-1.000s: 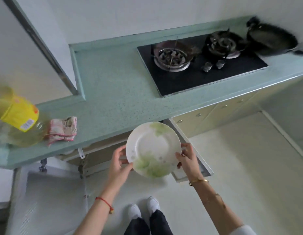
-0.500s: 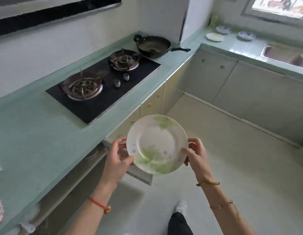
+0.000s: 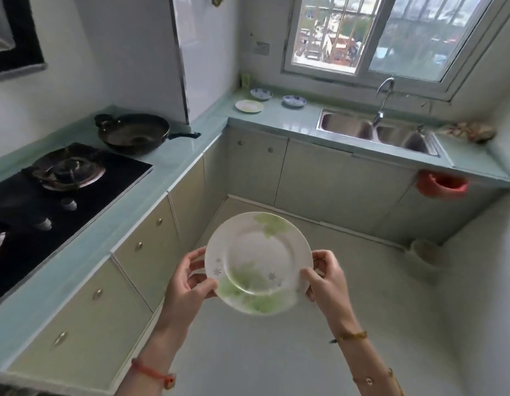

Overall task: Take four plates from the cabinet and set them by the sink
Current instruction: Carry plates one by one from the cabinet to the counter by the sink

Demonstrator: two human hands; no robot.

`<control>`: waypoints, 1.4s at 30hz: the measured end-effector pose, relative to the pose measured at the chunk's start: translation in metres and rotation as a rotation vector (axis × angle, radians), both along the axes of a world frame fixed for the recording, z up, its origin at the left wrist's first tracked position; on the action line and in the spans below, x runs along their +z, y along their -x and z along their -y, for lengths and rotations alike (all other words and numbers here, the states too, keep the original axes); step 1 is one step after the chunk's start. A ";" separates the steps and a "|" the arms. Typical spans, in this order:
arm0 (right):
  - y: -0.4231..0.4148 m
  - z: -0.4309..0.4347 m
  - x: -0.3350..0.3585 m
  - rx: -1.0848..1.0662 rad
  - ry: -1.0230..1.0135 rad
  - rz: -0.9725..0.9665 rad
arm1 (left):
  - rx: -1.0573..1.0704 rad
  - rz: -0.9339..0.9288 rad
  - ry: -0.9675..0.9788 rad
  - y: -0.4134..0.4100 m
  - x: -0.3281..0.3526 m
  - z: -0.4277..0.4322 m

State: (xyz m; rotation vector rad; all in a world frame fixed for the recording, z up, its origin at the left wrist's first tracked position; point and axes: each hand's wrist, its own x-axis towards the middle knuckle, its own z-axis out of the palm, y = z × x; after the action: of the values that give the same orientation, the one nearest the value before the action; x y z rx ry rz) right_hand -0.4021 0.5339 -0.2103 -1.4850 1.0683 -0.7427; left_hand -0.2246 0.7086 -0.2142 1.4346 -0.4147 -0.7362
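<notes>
A person carries a white plate with green leaf print over the kitchen floor, left hand and right hand each clamped on its rim. Ahead, a steel double sink sits in the pale green worktop beneath a barred window; a similar plate and two blue-patterned dishes lie left of it. A black wok and hob line the left side. No writing is readable.

Black wok sits beside the stove.
</notes>
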 end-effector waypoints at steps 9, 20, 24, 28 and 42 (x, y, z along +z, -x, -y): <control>-0.050 0.132 0.002 -0.034 -0.056 0.045 | -0.068 0.010 -0.019 -0.061 0.002 0.143; -0.195 0.330 0.009 -0.101 -0.025 0.005 | -0.152 0.069 0.008 -0.216 0.020 0.350; -0.238 0.396 0.013 -0.141 -0.023 -0.004 | -0.197 0.088 -0.003 -0.269 0.025 0.425; -0.273 0.457 0.006 -0.188 -0.043 -0.016 | -0.227 0.088 -0.035 -0.308 0.022 0.494; -0.406 0.763 -0.016 -0.075 -0.033 -0.184 | -0.180 0.158 -0.176 -0.436 -0.017 0.790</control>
State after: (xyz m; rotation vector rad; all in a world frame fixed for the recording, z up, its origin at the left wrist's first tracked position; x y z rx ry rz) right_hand 0.0037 -0.2288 -0.2259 -1.5136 1.2752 -0.6468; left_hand 0.2116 -0.0812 -0.2307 1.6425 -0.6196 -0.8226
